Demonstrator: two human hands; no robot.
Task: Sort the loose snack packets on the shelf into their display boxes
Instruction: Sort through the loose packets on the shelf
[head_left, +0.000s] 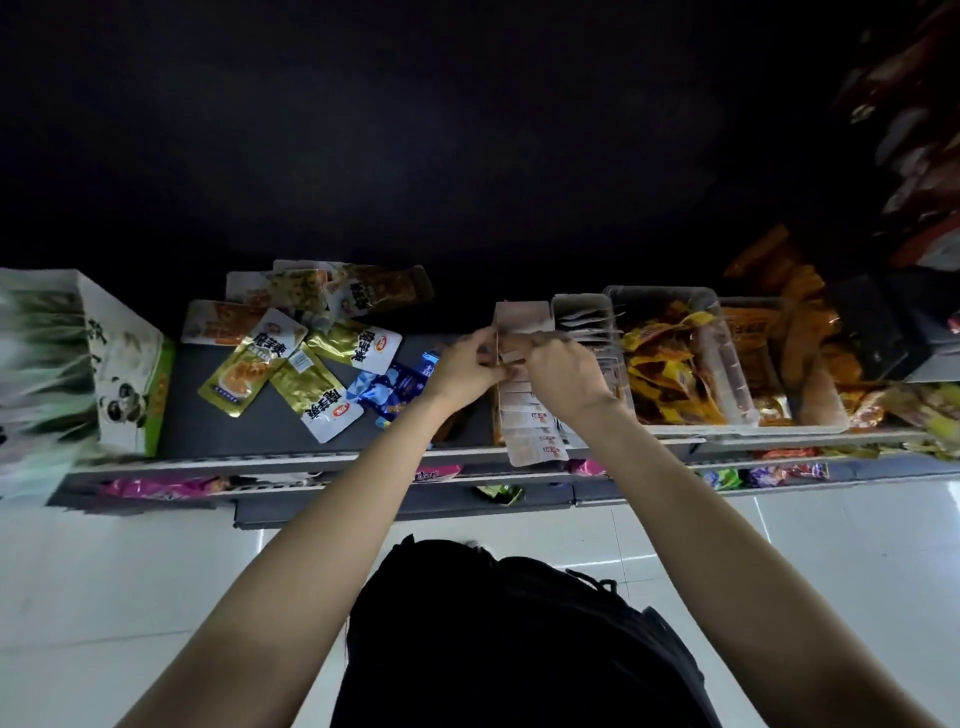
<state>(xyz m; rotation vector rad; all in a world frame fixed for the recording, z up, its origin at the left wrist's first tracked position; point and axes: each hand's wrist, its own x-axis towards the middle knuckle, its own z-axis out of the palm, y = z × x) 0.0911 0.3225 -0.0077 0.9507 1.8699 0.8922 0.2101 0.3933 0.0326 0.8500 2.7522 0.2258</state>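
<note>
Packets (511, 358) of the pale pink kind were right between your hands, fingers (485, 345) of both curled and pinched on them from either side, just over the back end of their display box (524, 415). Your left hand (467, 371) had the left edge and your right hand (563, 374) the right edge, thumbs nearly touching in the middle. I couldn't tell how many packets you were holding, it looked like a small stack.

The box ran front to back on the shelf (197, 415), its long axis pointing away from you, with a row of the same packets already lined up in it toward the front lip. So I'd guess the drop was basically straight down, no sideways reach needed.

The leftover loose packets (291, 374), the gold and white ones plus a blue one (387, 387), lay off to your left, so the left hand was clearly the nearer one for those. On the right sat clear tubs (675, 358) of yellow snacks, just beside the box.
</note>
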